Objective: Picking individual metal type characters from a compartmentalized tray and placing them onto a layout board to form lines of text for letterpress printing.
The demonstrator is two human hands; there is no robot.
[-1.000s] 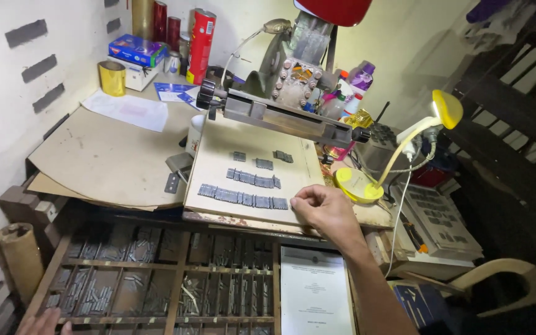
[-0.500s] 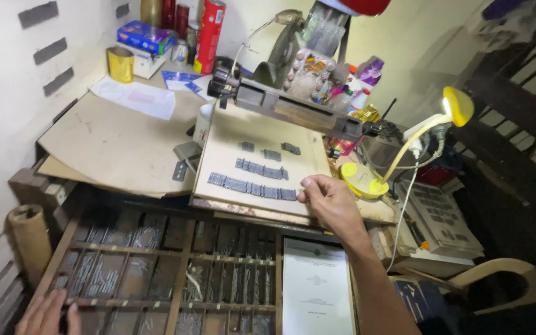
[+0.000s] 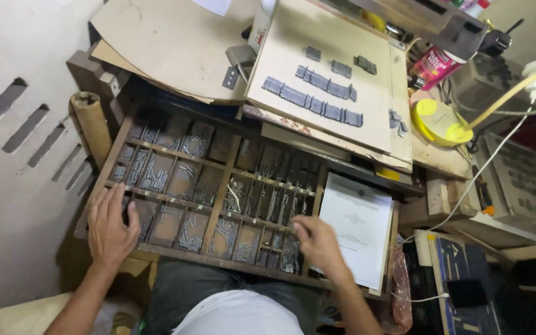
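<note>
While the wooden type case [image 3: 218, 186] lies across the person's lap, both hands rest on its near edge — the left hand [image 3: 111, 224] flat with fingers spread over the lower-left compartments, the right hand [image 3: 315, 242] curled above the lower-right ones beside the printed sheet [image 3: 358, 226]. Whether the right fingertips pinch a metal sort, I cannot tell. Beyond the case, well apart from both hands, rows of set type [image 3: 312, 102] lie on a pale board [image 3: 305, 56] — a yellow lamp base [image 3: 437, 121] stands just beside it.
</note>
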